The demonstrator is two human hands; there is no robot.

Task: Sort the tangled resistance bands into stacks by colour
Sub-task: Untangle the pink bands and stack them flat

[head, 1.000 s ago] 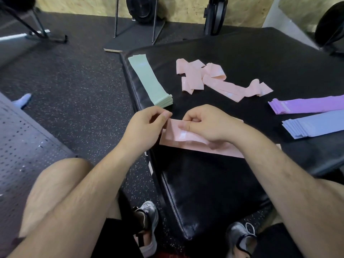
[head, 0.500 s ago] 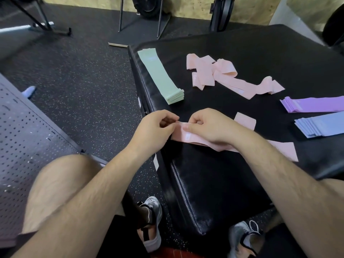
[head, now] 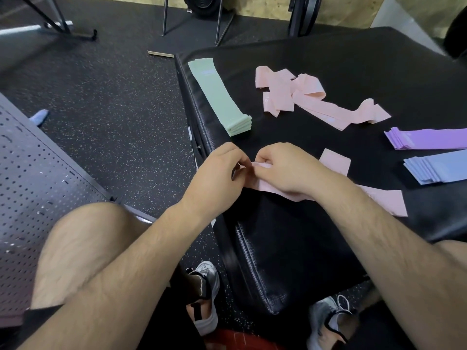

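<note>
On the black padded mat [head: 353,72], my left hand [head: 217,175] and my right hand [head: 283,170] pinch the near end of a pink band [head: 386,202] at the mat's front corner. The band runs to the right under my right forearm. A second pink piece [head: 334,161] shows just behind my right wrist. Further back lies a tangle of pink bands [head: 303,97]. A neat green stack [head: 222,99] lies along the mat's left edge. At the right edge sit a purple stack [head: 427,138] and a blue stack [head: 439,169].
The mat's left edge drops to a speckled rubber floor [head: 113,102]. A perforated metal bench [head: 32,173] stands at my left. My knees and grey shoes [head: 204,294] are below the mat. Equipment legs [head: 192,24] stand at the back.
The camera has shifted, so the mat sits further right in view. Both hands have stayed on the pink band's end, fingers drawn closer together.
</note>
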